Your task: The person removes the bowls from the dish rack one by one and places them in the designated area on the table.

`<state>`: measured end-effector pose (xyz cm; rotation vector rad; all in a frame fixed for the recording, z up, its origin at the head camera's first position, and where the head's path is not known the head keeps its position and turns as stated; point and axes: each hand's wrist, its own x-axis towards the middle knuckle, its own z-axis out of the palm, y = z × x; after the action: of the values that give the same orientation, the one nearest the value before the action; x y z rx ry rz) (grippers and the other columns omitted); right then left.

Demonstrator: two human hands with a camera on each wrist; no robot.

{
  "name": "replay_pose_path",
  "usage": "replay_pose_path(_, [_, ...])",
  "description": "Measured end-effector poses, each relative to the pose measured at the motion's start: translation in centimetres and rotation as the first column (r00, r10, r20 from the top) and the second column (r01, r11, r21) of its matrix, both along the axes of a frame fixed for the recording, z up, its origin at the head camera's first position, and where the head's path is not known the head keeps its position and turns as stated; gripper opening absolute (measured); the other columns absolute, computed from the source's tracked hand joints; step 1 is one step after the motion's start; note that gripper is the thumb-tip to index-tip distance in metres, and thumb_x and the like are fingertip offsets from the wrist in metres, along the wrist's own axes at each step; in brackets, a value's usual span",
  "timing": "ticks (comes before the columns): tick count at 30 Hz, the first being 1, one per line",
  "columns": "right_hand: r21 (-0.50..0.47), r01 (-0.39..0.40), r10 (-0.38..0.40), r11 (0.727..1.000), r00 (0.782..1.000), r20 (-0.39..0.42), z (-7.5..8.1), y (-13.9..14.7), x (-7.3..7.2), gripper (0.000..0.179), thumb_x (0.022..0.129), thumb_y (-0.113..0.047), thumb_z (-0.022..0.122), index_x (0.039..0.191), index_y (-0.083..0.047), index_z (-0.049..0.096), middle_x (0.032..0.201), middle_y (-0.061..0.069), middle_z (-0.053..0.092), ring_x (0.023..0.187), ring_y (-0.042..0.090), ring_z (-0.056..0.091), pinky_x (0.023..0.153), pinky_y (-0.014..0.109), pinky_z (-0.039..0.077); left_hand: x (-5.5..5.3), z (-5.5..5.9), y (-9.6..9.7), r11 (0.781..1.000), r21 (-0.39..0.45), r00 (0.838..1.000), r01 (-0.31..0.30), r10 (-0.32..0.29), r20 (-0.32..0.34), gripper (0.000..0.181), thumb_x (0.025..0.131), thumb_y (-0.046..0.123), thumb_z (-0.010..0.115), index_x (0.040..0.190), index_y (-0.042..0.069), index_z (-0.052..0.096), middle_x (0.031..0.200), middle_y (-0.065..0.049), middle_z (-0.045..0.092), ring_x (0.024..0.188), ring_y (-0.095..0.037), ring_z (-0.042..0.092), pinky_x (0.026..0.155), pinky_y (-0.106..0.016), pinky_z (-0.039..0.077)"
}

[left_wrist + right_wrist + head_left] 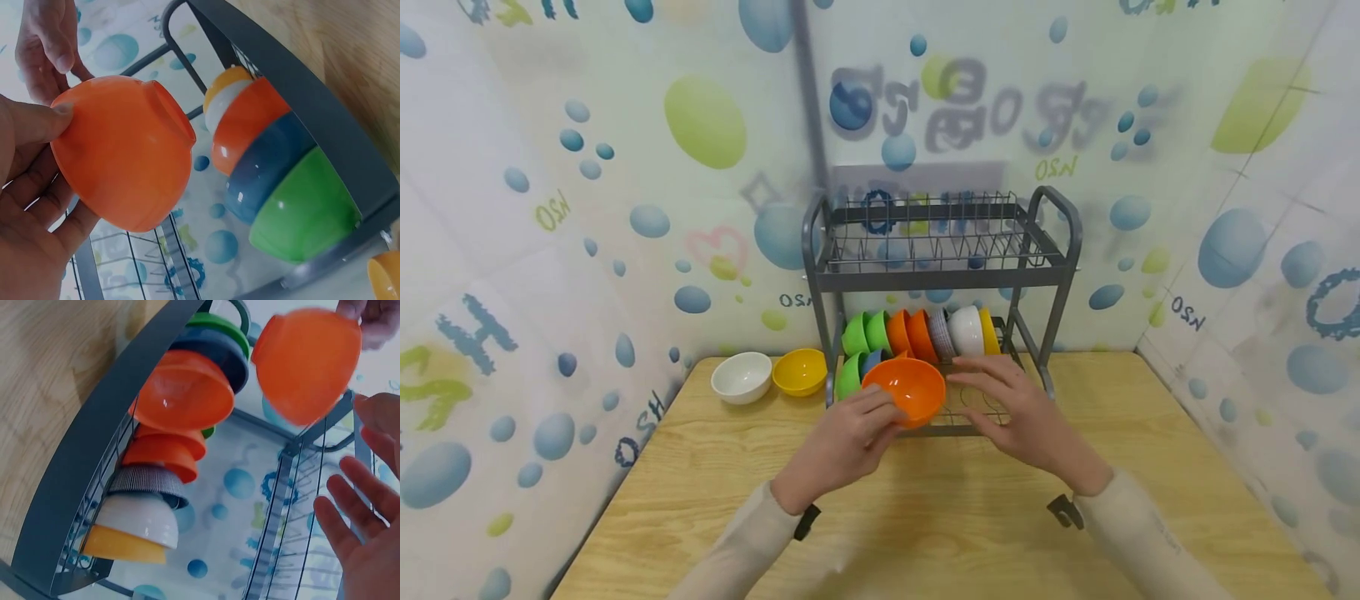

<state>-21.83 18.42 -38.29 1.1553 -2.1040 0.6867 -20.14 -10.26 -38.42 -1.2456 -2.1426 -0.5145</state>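
Observation:
My left hand pinches the rim of an orange bowl with thumb and fingers. The bowl is held up in front of the rack's lower tier, tilted so that its inside shows in the head view. To its right, my right hand has spread fingers and holds nothing; a gap separates it from the bowl in the right wrist view. On the lower tier, a front row has a green bowl, a blue bowl and another orange bowl, each on its side.
The two-tier grey dish rack stands at the table's back. Its back row holds green, orange, striped, white and yellow bowls. Left of it, a white bowl and a yellow bowl sit on the wooden table.

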Motion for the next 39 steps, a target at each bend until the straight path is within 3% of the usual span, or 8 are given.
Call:
replay_pose_path(5, [-0.083, 0.082, -0.079, 0.993, 0.996, 0.04, 0.2, 1.2, -0.8, 0.065, 0.08, -0.006, 0.086, 0.14, -0.007, 0.06, 0.15, 0.017, 0.052, 0.137, 0.035, 0.048, 0.123, 0.019, 0.028, 0.1, -0.3, -1.0, 1.0, 0.021, 1.0, -0.005, 0.005, 0.006, 0.017, 0.086, 0.005, 0.081, 0.099, 0.01, 0.072, 0.094, 0.001, 0.07, 0.088, -0.013, 0.06, 0.081, -0.024, 0.055])
replay_pose_path(10, [-0.191, 0.145, -0.129, 0.971, 0.987, 0.092, 0.3, 2.4, -1.7, 0.077, 0.083, -0.018, 0.087, 0.149, -0.005, 0.05, 0.157, 0.019, 0.044, 0.145, 0.038, 0.041, 0.125, 0.022, 0.025, 0.0, -0.6, -2.3, 0.999, 0.034, 1.0, -0.015, 0.016, -0.008, 0.014, 0.089, 0.004, 0.077, 0.1, 0.01, 0.072, 0.096, 0.001, 0.069, 0.089, -0.014, 0.06, 0.082, -0.027, 0.055])
replay_pose_path(17, [-0.371, 0.239, -0.191, 0.898, 0.968, 0.162, 0.2, 4.3, -2.7, 0.091, 0.078, -0.001, 0.083, 0.157, -0.008, 0.039, 0.164, 0.011, 0.037, 0.147, 0.034, 0.039, 0.118, 0.014, 0.032, 0.1, -0.4, -3.9, 0.997, 0.042, 0.998, -0.067, 0.067, -0.006, 0.017, 0.085, 0.0, 0.079, 0.098, 0.008, 0.072, 0.096, 0.0, 0.068, 0.088, -0.015, 0.059, 0.082, -0.029, 0.055])
replay_pose_path(23, [-0.48, 0.394, -0.264, 0.784, 0.911, 0.317, 0.5, 5.6, -3.7, 0.085, 0.086, -0.007, 0.08, 0.158, -0.014, 0.036, 0.158, 0.011, 0.04, 0.142, 0.03, 0.043, 0.117, 0.02, 0.038, 0.5, 0.0, -5.3, 0.994, 0.052, 0.995, -0.096, 0.097, -0.012, 0.02, 0.084, -0.002, 0.078, 0.1, 0.008, 0.071, 0.1, -0.001, 0.07, 0.088, -0.017, 0.059, 0.082, -0.032, 0.056])
replay_pose_path(28, [-0.518, 0.471, -0.209, 0.714, 0.849, 0.484, 1.2, 6.3, -4.7, 0.076, 0.097, -0.018, 0.072, 0.161, -0.016, 0.03, 0.159, 0.008, 0.041, 0.142, 0.029, 0.045, 0.12, 0.037, 0.041, 0.9, -0.1, -6.7, 0.99, 0.061, 0.991, -0.13, 0.13, -0.007, 0.012, 0.09, 0.004, 0.076, 0.101, 0.007, 0.071, 0.103, -0.002, 0.07, 0.09, -0.018, 0.06, 0.084, -0.032, 0.055])
replay_pose_path(31, [-0.494, 0.52, -0.2, 0.697, 0.802, 0.562, 1.6, 6.7, -5.3, 0.072, 0.101, -0.027, 0.065, 0.162, -0.015, 0.028, 0.159, 0.01, 0.043, 0.142, 0.031, 0.047, 0.119, 0.042, 0.041, 0.9, -0.2, -7.6, 0.988, 0.067, 0.99, -0.141, 0.141, -0.002, 0.008, 0.094, 0.007, 0.073, 0.102, 0.007, 0.071, 0.104, -0.002, 0.07, 0.092, -0.019, 0.061, 0.087, -0.031, 0.055])
replay_pose_path(34, [-0.459, 0.561, -0.221, 0.689, 0.765, 0.604, 2.0, 7.0, -5.9, 0.067, 0.103, -0.034, 0.061, 0.16, -0.014, 0.033, 0.156, 0.012, 0.047, 0.139, 0.029, 0.051, 0.116, 0.038, 0.045, 0.7, -0.4, -8.4, 0.986, 0.084, 0.989, -0.147, 0.149, -0.012, 0.006, 0.098, 0.01, 0.069, 0.102, 0.007, 0.071, 0.102, -0.002, 0.07, 0.092, -0.018, 0.061, 0.087, -0.031, 0.053])
replay_pose_path(39, [-0.431, 0.608, -0.292, 0.667, 0.745, 0.6, 2.3, 7.1, -6.7, 0.051, 0.103, -0.038, 0.061, 0.145, -0.011, 0.056, 0.136, 0.013, 0.064, 0.116, 0.003, 0.062, 0.101, 0.016, 0.052, 0.3, -0.6, -9.8, 0.979, 0.127, 0.986, -0.16, 0.164, -0.024, 0.016, 0.103, 0.019, 0.062, 0.101, 0.007, 0.072, 0.1, -0.002, 0.07, 0.091, -0.018, 0.062, 0.089, -0.026, 0.053])
